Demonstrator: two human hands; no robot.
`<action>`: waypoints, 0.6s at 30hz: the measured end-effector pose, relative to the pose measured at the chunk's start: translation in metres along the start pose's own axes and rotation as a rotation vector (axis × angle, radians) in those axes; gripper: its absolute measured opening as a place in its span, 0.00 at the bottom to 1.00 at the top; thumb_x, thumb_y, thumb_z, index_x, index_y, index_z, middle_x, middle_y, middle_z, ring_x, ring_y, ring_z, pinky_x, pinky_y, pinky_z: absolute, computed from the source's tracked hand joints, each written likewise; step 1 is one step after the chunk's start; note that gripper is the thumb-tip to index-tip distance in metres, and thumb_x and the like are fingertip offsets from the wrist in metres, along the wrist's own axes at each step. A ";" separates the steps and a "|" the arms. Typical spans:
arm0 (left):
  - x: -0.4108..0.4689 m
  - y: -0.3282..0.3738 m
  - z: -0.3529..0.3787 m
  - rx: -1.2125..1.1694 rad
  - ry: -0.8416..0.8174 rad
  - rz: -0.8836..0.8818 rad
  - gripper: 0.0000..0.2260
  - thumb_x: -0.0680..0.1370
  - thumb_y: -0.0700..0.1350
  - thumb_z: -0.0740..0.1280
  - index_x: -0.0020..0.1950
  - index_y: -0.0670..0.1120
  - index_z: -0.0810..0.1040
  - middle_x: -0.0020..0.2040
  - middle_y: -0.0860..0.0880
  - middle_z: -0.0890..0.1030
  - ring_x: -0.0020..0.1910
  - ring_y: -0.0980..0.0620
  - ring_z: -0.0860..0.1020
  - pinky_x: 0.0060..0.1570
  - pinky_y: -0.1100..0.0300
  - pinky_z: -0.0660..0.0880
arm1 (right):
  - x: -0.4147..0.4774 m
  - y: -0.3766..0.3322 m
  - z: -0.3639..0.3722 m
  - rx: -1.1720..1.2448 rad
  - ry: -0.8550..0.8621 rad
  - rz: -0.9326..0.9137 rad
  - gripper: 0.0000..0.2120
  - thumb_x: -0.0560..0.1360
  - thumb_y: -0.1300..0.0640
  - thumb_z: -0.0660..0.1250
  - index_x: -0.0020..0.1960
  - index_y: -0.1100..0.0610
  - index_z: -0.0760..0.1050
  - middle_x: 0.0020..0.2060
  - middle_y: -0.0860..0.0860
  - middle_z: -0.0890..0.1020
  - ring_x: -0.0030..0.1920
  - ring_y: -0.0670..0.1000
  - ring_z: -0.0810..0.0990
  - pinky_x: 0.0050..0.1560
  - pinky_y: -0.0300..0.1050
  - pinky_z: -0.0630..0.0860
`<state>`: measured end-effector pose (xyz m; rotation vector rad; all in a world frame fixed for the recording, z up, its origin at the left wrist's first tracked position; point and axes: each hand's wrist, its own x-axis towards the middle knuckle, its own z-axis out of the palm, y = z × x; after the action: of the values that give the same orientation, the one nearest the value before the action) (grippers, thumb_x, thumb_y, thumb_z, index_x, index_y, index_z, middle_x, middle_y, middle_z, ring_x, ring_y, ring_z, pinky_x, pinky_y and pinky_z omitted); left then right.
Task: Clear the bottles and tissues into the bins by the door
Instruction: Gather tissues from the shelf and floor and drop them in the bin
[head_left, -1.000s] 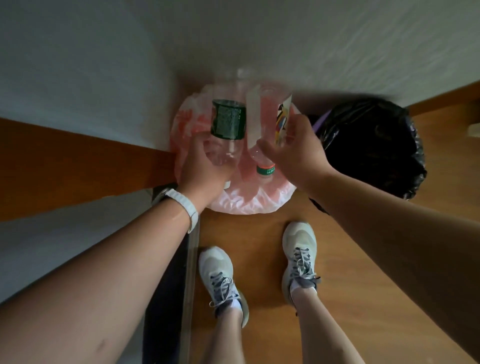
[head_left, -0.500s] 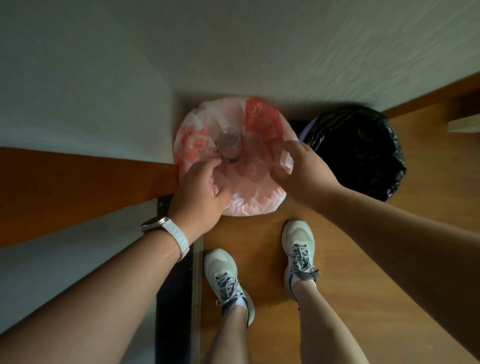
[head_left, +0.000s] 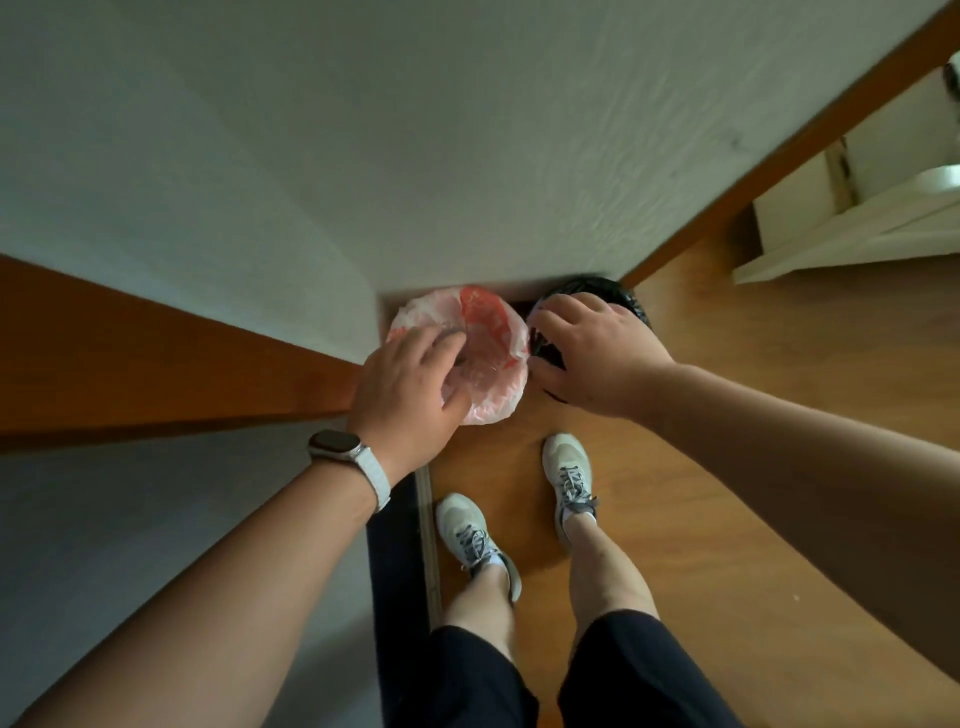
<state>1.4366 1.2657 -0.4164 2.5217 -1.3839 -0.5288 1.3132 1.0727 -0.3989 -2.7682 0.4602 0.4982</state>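
Two bins stand on the wooden floor against the wall. The left bin (head_left: 493, 332) has a red-and-white plastic liner, and clear bottles lie faintly visible inside it. The right bin (head_left: 631, 304) has a black liner and is mostly covered. My left hand (head_left: 410, 389) hovers over the left bin's near-left rim with fingers spread and nothing in it. My right hand (head_left: 592, 353) is spread flat above the black bin, holding nothing. No tissues are in view.
A white wall runs behind the bins and a brown door frame (head_left: 156, 364) is to the left. A dark threshold strip (head_left: 397, 571) lies by my left foot. My shoes (head_left: 569, 475) stand just before the bins. Pale furniture (head_left: 852, 218) sits at the far right.
Both hands have let go of the bottles, which dropped into the red-and-white bin. The hands have since risen and opened, the right one shifting over the black bin. The view has pulled back.
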 end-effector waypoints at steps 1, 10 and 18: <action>-0.006 0.008 -0.017 0.017 0.005 0.015 0.22 0.76 0.52 0.64 0.67 0.44 0.74 0.64 0.43 0.76 0.63 0.42 0.73 0.60 0.44 0.73 | -0.014 -0.005 -0.017 -0.017 0.006 0.007 0.25 0.77 0.40 0.57 0.69 0.51 0.70 0.62 0.51 0.76 0.64 0.57 0.72 0.61 0.55 0.72; -0.035 0.084 -0.137 0.114 0.098 0.209 0.22 0.76 0.55 0.62 0.67 0.46 0.75 0.65 0.42 0.76 0.64 0.41 0.73 0.61 0.45 0.71 | -0.130 -0.028 -0.132 -0.111 0.130 0.114 0.26 0.76 0.39 0.52 0.68 0.50 0.70 0.65 0.50 0.73 0.66 0.54 0.69 0.62 0.51 0.68; -0.036 0.175 -0.187 0.180 0.127 0.378 0.23 0.77 0.57 0.60 0.68 0.49 0.74 0.68 0.44 0.75 0.67 0.42 0.72 0.64 0.46 0.68 | -0.220 0.002 -0.185 -0.133 0.252 0.225 0.25 0.78 0.37 0.52 0.69 0.49 0.67 0.67 0.49 0.72 0.69 0.55 0.67 0.67 0.53 0.68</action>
<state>1.3610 1.2058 -0.1761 2.2847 -1.8682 -0.1750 1.1700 1.0652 -0.1497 -2.9371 0.8322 0.2342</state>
